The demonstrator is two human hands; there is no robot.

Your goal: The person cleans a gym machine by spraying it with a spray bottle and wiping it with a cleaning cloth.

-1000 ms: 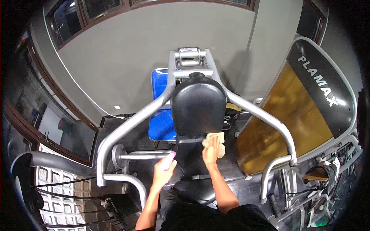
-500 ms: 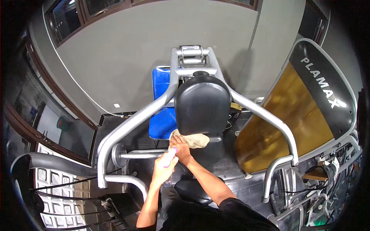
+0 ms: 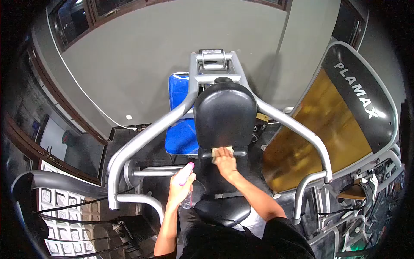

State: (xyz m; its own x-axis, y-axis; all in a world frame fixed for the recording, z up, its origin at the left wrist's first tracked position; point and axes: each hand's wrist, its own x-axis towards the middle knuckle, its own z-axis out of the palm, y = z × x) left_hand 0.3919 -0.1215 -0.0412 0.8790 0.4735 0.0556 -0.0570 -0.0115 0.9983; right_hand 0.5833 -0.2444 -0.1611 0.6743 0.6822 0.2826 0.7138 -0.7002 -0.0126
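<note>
My left hand is closed around a spray bottle with a white and pink head; part of its clear body shows below the fingers. Under the fingers of my right hand is a beige cloth, pressed to the lower edge of the black backrest of an exercise machine. The hand covers part of the cloth. Nearer to me lies the machine's black seat.
Silver machine arms curve out at the left and right. Behind the backrest stands a blue chair. A gold and black machine panel rises on the right, and white trays stand at the left.
My right hand has moved right with the cloth, away from the spray bottle, to the base of the backrest. The cloth now looks bunched up. My left hand has barely moved.
</note>
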